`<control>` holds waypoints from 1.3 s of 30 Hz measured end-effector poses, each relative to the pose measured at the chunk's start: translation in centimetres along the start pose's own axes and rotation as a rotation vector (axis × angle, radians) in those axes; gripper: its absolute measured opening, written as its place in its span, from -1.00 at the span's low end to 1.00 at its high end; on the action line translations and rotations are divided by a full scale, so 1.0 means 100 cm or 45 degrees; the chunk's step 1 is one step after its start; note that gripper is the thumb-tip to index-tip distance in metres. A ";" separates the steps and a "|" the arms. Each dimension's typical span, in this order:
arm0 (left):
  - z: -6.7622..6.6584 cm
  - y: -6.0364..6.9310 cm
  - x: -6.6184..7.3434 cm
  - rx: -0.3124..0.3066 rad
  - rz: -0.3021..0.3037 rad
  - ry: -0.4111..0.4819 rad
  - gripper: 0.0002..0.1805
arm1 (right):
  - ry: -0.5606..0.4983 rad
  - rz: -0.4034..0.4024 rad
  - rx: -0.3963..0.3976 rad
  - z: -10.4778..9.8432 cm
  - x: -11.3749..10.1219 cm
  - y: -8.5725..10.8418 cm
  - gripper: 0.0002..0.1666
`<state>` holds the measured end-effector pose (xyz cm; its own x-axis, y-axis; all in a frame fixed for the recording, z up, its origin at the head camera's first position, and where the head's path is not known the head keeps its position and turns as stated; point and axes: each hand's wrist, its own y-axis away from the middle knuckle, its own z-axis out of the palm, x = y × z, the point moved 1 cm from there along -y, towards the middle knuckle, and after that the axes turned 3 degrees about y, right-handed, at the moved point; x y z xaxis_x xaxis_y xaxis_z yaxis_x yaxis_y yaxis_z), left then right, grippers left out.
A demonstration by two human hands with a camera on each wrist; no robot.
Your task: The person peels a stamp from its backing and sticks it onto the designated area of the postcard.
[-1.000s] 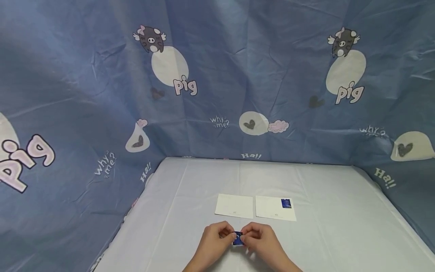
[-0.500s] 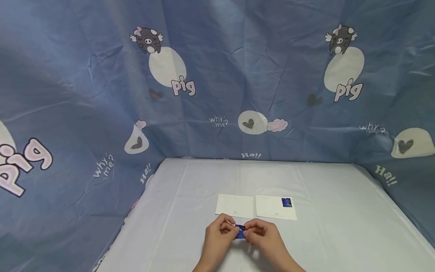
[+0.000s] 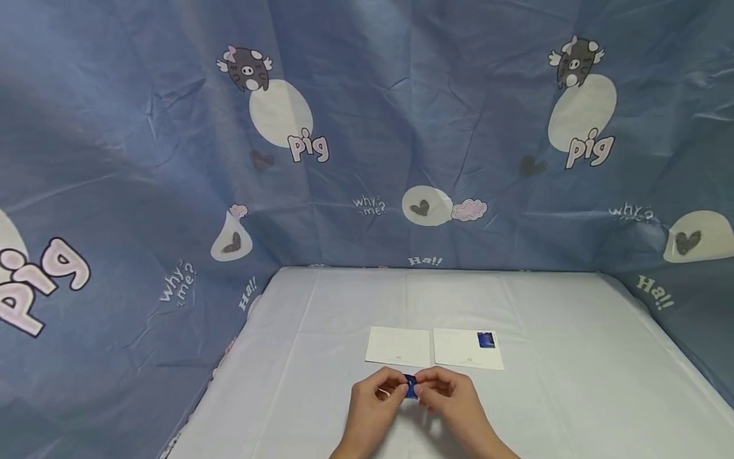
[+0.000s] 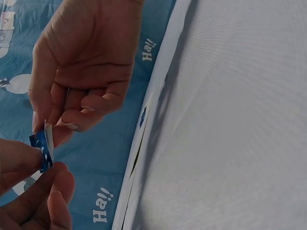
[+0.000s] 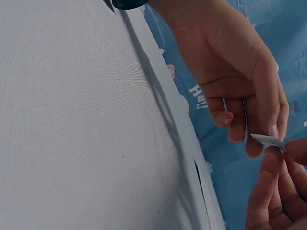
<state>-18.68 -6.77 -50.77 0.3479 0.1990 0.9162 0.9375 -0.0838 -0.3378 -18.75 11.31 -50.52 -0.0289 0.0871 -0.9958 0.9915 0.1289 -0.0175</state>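
One small blue piece [image 3: 410,386], stamp-like and flat, is held in the air above the near part of the white-covered tabletop [image 3: 321,363], between the left hand [image 3: 369,403] and the right hand [image 3: 454,403]. Its face is deep blue, with a small pale mark near the middle; the left wrist view shows brighter blue with white patches, and a whitish layer standing slightly away from the blue along one edge. From the right wrist it shows as a thin greyish-white sliver, tapering at one end. Fingertips hide both sides, so its full outline cannot be told. The fingers of each hand are nearly closed, thumb and forefinger pinching opposite edges of it, the other fingers curled beneath.

Just beyond the hands, two white cards lie side by side on the cover, a narrow gap between them. The left card [image 3: 398,346] carries faint small print near its lower edge. The right card [image 3: 455,349] has similar print and a dark blue rectangular stamp [image 3: 485,340] in its upper right corner.
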 end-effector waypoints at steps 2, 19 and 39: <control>0.000 0.001 0.000 0.000 -0.003 0.000 -0.91 | 0.012 -0.013 0.009 0.000 0.000 0.001 -0.75; -0.001 0.001 0.002 -0.121 -0.059 0.095 -0.96 | 0.317 -0.221 0.166 0.006 0.006 0.006 -0.81; -0.003 -0.002 -0.004 -0.137 -0.174 0.231 -0.90 | 0.303 -0.296 0.082 0.008 0.001 0.009 -0.81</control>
<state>-19.02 -7.14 -50.98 0.2015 0.0376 0.9788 0.9659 -0.1736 -0.1922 -17.78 10.59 -50.69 -0.2762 0.2922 -0.9156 0.9607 0.1105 -0.2546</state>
